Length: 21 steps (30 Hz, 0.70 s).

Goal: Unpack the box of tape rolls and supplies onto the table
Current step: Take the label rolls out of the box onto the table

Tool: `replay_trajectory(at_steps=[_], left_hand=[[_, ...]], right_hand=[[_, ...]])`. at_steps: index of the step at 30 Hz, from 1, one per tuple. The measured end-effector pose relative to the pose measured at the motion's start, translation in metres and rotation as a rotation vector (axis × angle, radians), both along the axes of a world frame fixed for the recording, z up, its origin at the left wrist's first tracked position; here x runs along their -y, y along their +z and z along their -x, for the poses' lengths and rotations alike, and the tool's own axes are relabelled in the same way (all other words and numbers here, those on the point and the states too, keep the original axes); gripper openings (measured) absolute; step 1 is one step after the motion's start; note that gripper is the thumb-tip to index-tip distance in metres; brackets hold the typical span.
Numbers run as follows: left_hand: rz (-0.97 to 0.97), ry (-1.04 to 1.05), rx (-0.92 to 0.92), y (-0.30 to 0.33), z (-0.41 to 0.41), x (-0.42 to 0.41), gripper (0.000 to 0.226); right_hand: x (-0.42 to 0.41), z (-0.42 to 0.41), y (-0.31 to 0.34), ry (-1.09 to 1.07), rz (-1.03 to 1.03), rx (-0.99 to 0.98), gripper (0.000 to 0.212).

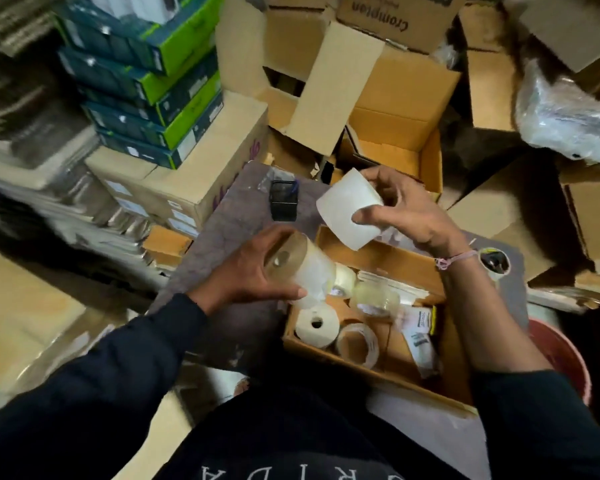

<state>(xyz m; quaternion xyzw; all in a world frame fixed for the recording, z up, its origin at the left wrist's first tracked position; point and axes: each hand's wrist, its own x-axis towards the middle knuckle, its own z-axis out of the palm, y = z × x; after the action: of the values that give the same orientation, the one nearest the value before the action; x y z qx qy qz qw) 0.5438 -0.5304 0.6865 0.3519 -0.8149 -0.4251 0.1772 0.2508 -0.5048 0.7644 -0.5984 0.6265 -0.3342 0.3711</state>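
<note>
Above the grey table [236, 216], beside stacked green-and-blue cartons [142, 81], the left hand [253, 271] clamps a clear, plastic-wrapped tape roll [298, 268]. Rightward, the right hand [406, 209] grips a white paper roll [347, 209] over the open brown cardboard box [378, 258], which holds more rolls and packets.

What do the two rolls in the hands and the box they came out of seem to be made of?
The roll in the left hand, a clear tape roll, looks like glossy translucent plastic film, yellowish at its end face. The white roll in the right hand looks matte and opaque, probably paper labels or paper tape. The open box is plain brown corrugated cardboard, dull and unprinted.
</note>
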Motion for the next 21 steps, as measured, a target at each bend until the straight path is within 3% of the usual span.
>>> replay_trajectory(at_steps=[5,9,12,17,21], left_hand=[[-0.034,0.306,-0.029,-0.012,-0.063,0.018,0.085],[-0.03,0.503,0.155,-0.045,-0.097,0.03,0.091],[-0.066,0.53,0.332,-0.078,-0.113,0.038,0.104],[-0.138,0.485,0.554,-0.123,-0.113,0.056,0.111],[-0.115,0.514,0.638,-0.147,-0.102,0.074,0.109]], right_hand=[[0.058,-0.069,-0.01,0.044,0.054,-0.042,0.06],[0.111,-0.116,-0.042,0.106,0.053,-0.275,0.078],[0.141,-0.147,-0.087,0.223,0.039,-0.536,0.09],[0.158,-0.18,-0.161,0.372,-0.089,-0.731,0.093],[0.168,-0.199,-0.199,0.328,-0.071,-0.845,0.093]])
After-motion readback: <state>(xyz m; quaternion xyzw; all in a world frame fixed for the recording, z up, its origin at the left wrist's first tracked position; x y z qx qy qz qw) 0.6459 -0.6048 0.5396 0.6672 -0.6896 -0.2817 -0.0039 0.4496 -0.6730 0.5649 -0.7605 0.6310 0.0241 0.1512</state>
